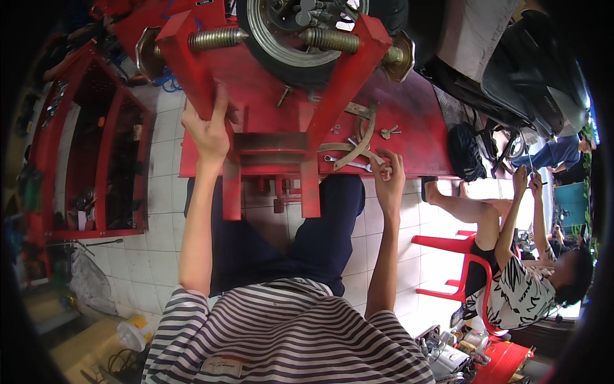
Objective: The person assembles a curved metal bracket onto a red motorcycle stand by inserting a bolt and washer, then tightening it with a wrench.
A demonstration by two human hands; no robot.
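Observation:
My left hand grips the left post of a red metal stand, its index finger stretched along the post. Two arms of the stand each carry a pointed threaded bolt, the points facing each other across a gap. My right hand is at the red table's near edge with fingers curled; what they pinch, if anything, is hidden. Beside its fingertips lie a wrench and curved tan strips. A few small nuts and a key-like metal piece lie farther right.
A wheel with a black tyre rests behind the stand on the red table. Red shelving stands at left. A motorcycle is at far right. Nearby, a person sits on a red chair, hands raised.

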